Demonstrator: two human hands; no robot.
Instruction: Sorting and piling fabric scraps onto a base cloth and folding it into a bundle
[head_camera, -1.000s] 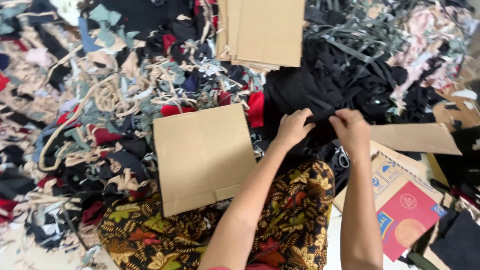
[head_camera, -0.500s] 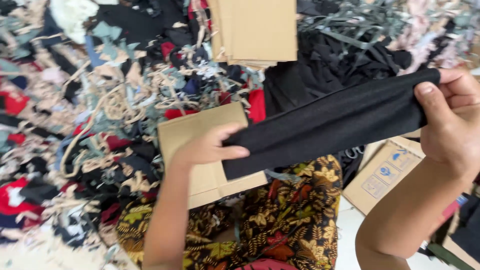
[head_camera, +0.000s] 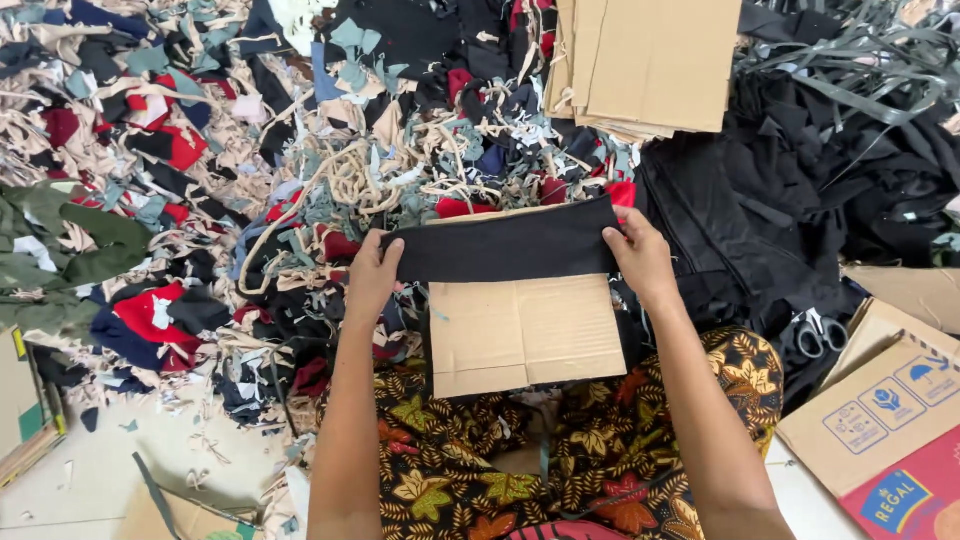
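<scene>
Both hands show in the head view: my left hand (head_camera: 372, 272) and right hand (head_camera: 640, 258) each pinch an end of a black cloth (head_camera: 505, 250), fingers closed on it, stretching it flat across the top edge of a cardboard sheet (head_camera: 525, 335) on my lap, probably to square it against the board. Scraps (head_camera: 200, 200) crowd the left; black fabric (head_camera: 790, 200), scissors (head_camera: 820, 335) and boxes (head_camera: 880, 420) lie right; stacked cardboard (head_camera: 650, 60) sits beyond.
</scene>
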